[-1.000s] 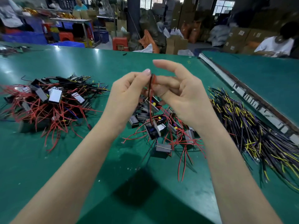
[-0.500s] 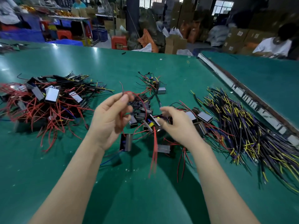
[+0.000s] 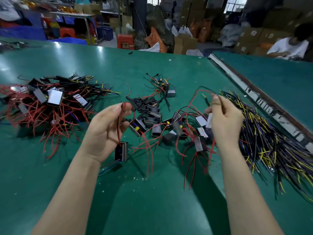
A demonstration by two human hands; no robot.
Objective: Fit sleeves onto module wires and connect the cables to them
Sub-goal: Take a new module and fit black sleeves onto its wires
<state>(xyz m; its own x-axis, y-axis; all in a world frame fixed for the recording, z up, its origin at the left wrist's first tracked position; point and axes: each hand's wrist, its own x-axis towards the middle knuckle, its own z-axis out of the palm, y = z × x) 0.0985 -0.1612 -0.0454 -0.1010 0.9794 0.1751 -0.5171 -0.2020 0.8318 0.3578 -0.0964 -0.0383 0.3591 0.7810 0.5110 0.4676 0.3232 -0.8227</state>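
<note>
Left hand (image 3: pixel 108 128) has its grip pinched on the module's red wires (image 3: pixel 126 106), the module (image 3: pixel 121 151) dangling below, just over the desk (image 3: pixel 152 209). Light and floppy, so hold near the wire tips. Right hand (image 3: pixel 223 122) looks pinched on a thin dark cable (image 3: pixel 221 106) from the pile, though it's blurry.

The right hand (image 3: pixel 223 122) is motion-blurred, so what its grip pinches cannot be told.

Factory assembly floor or warehouse workshop. Long green surface (image 3: pixel 84 175) heaped with batch work: pile of small modules with red wires (image 3: pixel 45 106) at left, big bundle of dark and yellow cables (image 3: pixel 271 146) at right. Stacked cardboard boxes (image 3: pixel 250 36), blue crates (image 3: pixel 22 33), red plastic stools (image 3: pixel 126 41) behind. Another worker in a white shirt (image 3: pixel 289 48) sits at the adjoining surface.
</note>
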